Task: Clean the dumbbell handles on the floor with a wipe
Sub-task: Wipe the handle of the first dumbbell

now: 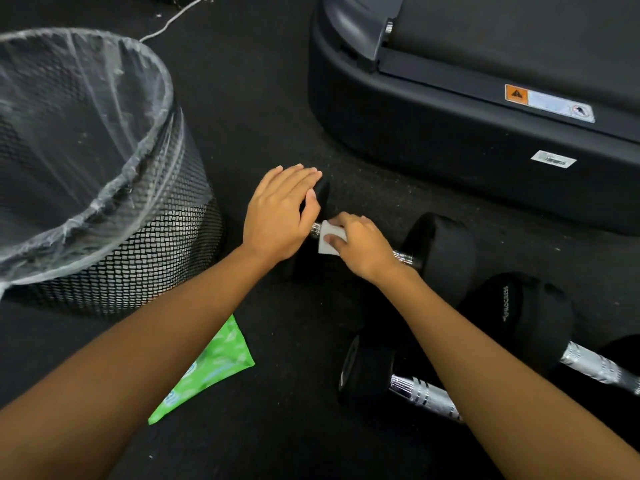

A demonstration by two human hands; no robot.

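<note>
A black dumbbell (440, 247) lies on the dark floor in the middle of the head view, its chrome handle (403, 256) mostly hidden. My right hand (363, 245) presses a folded white wipe (330, 239) around the left part of that handle. My left hand (280, 209) lies flat over the dumbbell's left head (320, 199), fingers together, steadying it. Two more dumbbells lie at the lower right, one with a ribbed chrome handle (424, 396), the other with its handle (595, 367) running off the right edge.
A black mesh bin (166, 251) lined with clear plastic stands at the left. A green wipes pack (214, 365) lies on the floor under my left forearm. A treadmill base (450, 126) fills the upper right. A white cable (173, 19) runs across the far floor.
</note>
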